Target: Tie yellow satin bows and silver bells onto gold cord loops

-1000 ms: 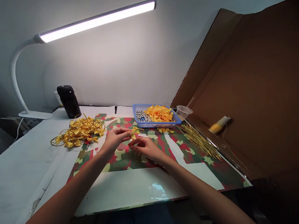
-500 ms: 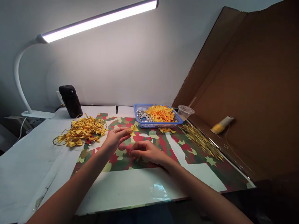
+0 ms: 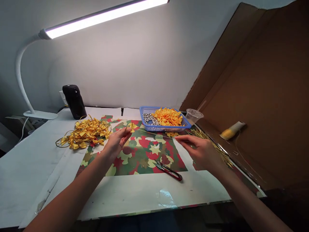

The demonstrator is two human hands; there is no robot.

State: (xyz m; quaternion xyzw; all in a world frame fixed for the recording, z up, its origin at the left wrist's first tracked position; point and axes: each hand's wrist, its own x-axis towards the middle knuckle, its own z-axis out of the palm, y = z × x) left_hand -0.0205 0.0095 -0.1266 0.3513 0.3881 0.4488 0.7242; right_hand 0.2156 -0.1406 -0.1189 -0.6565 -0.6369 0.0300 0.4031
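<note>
My left hand [image 3: 118,140] is closed, pinching a small yellow ribbon bow [image 3: 131,127] with a thin loop beside it. From the bow a fine thread [image 3: 154,132] runs taut to my right hand [image 3: 200,149], whose thumb and fingertips are pressed together on it. Between and below the hands, a pair of thread snips [image 3: 170,171] with dark red handles lies on the camouflage-patterned sheet [image 3: 137,164]. Left of my left hand is a heap of finished-looking yellow bows on gold cord loops [image 3: 84,132].
A blue basket [image 3: 166,128] holds loose orange-yellow bows [image 3: 169,116] and silver bells [image 3: 150,119]. Gold cords [image 3: 220,151] lie behind my right hand. A clear cup [image 3: 193,116], yellow thread spool [image 3: 232,130], black bottle [image 3: 74,102] and lit lamp [image 3: 106,19] stand around.
My right hand has moved from near the middle of the sheet out to the right, drawing the thread taut. The snips have come into view. My left hand still holds the bow.
</note>
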